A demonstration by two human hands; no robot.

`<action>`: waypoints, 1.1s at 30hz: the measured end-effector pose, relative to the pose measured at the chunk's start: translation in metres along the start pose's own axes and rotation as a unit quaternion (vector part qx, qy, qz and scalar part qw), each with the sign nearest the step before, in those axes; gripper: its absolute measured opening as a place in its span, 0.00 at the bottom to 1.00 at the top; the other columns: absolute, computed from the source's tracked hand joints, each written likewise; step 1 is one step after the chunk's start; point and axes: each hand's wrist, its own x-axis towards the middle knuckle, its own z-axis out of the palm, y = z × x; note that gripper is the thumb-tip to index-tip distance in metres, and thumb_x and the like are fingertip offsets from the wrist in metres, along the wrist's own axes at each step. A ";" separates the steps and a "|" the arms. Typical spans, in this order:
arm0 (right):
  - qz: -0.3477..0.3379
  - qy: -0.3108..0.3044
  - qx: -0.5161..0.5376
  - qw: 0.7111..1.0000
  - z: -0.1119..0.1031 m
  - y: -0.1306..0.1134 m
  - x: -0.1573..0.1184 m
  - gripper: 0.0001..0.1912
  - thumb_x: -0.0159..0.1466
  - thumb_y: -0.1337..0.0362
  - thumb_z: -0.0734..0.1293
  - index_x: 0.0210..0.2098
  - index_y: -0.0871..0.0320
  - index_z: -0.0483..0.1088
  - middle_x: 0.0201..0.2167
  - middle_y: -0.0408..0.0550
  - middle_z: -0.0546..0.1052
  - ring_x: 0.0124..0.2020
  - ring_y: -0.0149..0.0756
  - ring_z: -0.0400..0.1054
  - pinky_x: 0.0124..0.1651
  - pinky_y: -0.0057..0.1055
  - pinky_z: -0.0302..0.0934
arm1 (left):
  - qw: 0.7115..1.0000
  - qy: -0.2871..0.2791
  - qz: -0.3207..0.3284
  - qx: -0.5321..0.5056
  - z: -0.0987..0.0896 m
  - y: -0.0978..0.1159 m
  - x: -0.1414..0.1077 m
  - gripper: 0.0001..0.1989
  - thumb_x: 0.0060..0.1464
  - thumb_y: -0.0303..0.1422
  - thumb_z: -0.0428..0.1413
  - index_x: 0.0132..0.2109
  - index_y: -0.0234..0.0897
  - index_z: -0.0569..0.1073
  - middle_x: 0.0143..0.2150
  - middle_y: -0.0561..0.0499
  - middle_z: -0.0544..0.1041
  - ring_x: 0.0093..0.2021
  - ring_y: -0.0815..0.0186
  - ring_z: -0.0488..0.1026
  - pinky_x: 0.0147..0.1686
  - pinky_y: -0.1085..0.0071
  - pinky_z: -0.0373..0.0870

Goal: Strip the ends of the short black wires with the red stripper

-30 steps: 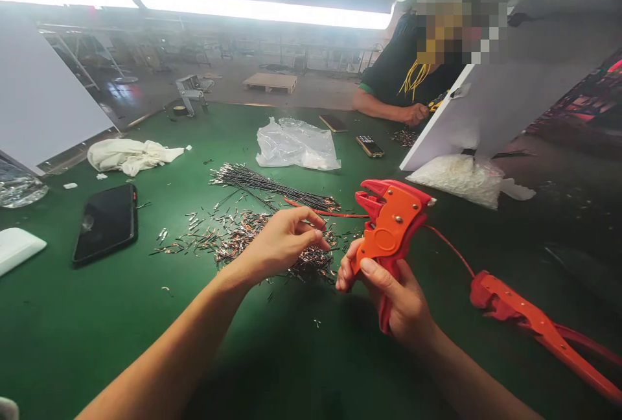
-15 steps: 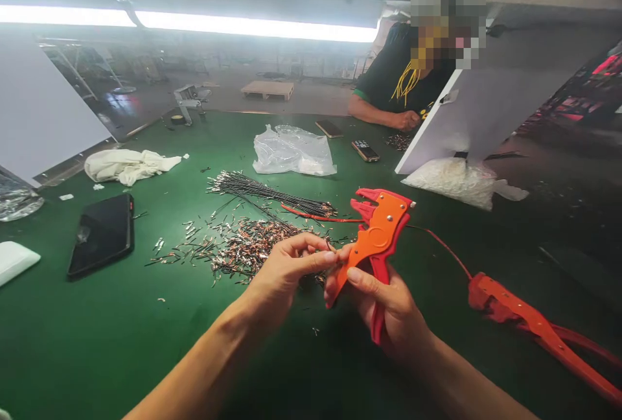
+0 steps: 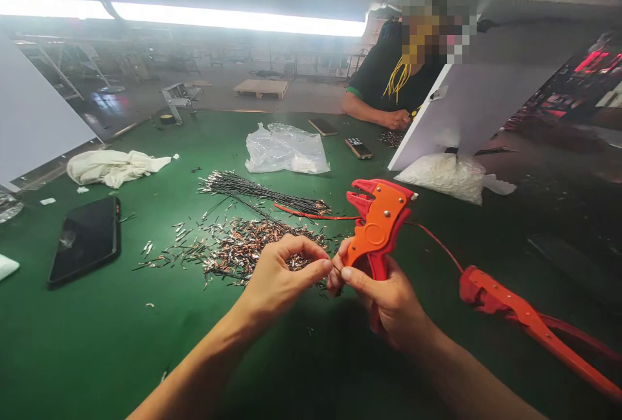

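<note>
My right hand (image 3: 389, 293) is wrapped round the handles of an orange and red wire stripper (image 3: 380, 219), its jaws pointing left. My left hand (image 3: 291, 271) is pinched closed beside it, thumb and forefinger at a thin wire (image 3: 336, 269) that runs to my right fingertips. Most of that wire is hidden by the fingers. Behind my left hand lies a heap of short wire clippings (image 3: 247, 245), some with copper ends. Beyond the heap rests a bundle of longer black wires (image 3: 267, 192), with stripped ends.
A second wire stripper (image 3: 525, 323) lies at the right. On the left are a black phone (image 3: 86, 238) and a white cloth (image 3: 116, 166). Farther back are a clear plastic bag (image 3: 286, 149), two phones, and a bag of white pieces (image 3: 447, 177). A co-worker (image 3: 379, 83) sits behind a white panel.
My right hand has shifted its hold on the wire stripper, with fingers now higher up the handles. The thumb and fingertips of both hands have come together at the thin wire. The view has shifted slightly.
</note>
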 end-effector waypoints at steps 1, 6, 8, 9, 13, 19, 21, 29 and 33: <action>0.001 -0.003 -0.002 1.000 -0.001 0.000 0.000 0.07 0.60 0.65 0.70 0.37 0.55 0.68 0.29 0.40 0.71 0.29 0.33 0.67 0.35 0.32 0.64 | 0.998 0.009 0.021 0.054 -0.001 0.003 -0.001 0.08 0.51 0.35 0.61 0.28 0.37 0.74 0.28 0.52 0.77 0.33 0.65 0.72 0.39 0.66 0.65; 0.012 -0.041 0.023 0.999 -0.002 0.002 0.000 0.07 0.60 0.66 0.68 0.38 0.56 0.68 0.29 0.42 0.70 0.29 0.35 0.67 0.34 0.35 0.63 | 0.968 0.096 0.116 0.202 -0.004 0.011 -0.008 0.04 0.50 0.30 0.58 0.28 0.40 0.74 0.29 0.54 0.75 0.34 0.64 0.70 0.43 0.62 0.61; 0.026 -0.080 0.085 0.993 0.001 0.003 -0.001 0.07 0.58 0.66 0.67 0.37 0.57 0.68 0.28 0.43 0.70 0.29 0.37 0.66 0.34 0.37 0.62 | 0.957 0.159 0.157 0.185 -0.004 0.013 -0.012 0.04 0.53 0.30 0.57 0.30 0.41 0.74 0.29 0.55 0.74 0.33 0.65 0.69 0.42 0.62 0.62; 0.037 -0.101 0.122 0.987 0.003 0.003 -0.001 0.08 0.56 0.67 0.65 0.37 0.57 0.68 0.28 0.44 0.69 0.29 0.37 0.66 0.33 0.37 0.62 | 0.950 0.186 0.178 0.175 -0.004 0.015 -0.014 0.04 0.54 0.30 0.57 0.31 0.42 0.74 0.29 0.55 0.74 0.33 0.65 0.69 0.40 0.62 0.62; 0.082 -0.166 0.218 0.958 0.011 0.006 -0.007 0.13 0.47 0.69 0.63 0.34 0.58 0.68 0.25 0.43 0.66 0.26 0.35 0.62 0.33 0.36 0.59 | 0.924 0.245 0.242 0.166 0.001 0.021 -0.023 0.07 0.56 0.26 0.57 0.34 0.45 0.74 0.31 0.56 0.74 0.36 0.64 0.68 0.40 0.62 0.63; 0.117 -0.166 0.254 0.946 0.012 0.003 -0.012 0.14 0.46 0.67 0.62 0.34 0.58 0.69 0.25 0.44 0.66 0.26 0.37 0.61 0.32 0.35 0.59 | 0.909 0.178 0.320 0.199 0.018 0.016 -0.032 0.13 0.55 0.20 0.57 0.37 0.46 0.75 0.36 0.55 0.76 0.38 0.66 0.70 0.43 0.62 0.67; 0.099 -0.118 0.229 0.961 0.007 0.000 -0.008 0.13 0.48 0.68 0.62 0.34 0.57 0.70 0.26 0.45 0.68 0.29 0.38 0.62 0.34 0.35 0.60 | 0.932 0.117 0.284 0.193 0.024 0.011 -0.034 0.11 0.54 0.22 0.58 0.35 0.46 0.78 0.45 0.51 0.76 0.44 0.63 0.71 0.45 0.61 0.70; -0.008 0.013 0.103 0.995 -0.018 -0.006 0.009 0.23 0.43 0.76 0.60 0.36 0.54 0.73 0.34 0.44 0.77 0.46 0.41 0.67 0.56 0.36 0.57 | 0.994 -0.076 -0.074 0.024 0.023 -0.001 -0.020 0.01 0.45 0.31 0.65 0.27 0.42 0.81 0.47 0.47 0.73 0.53 0.55 0.69 0.54 0.58 0.64; 0.084 -0.082 0.082 0.990 -0.012 -0.007 0.003 0.27 0.44 0.77 0.59 0.41 0.56 0.73 0.44 0.48 0.78 0.44 0.44 0.71 0.50 0.40 0.63 | 0.980 -0.150 -0.122 -0.048 0.019 -0.003 -0.014 0.06 0.43 0.36 0.67 0.27 0.39 0.82 0.38 0.49 0.76 0.45 0.57 0.72 0.46 0.64 0.67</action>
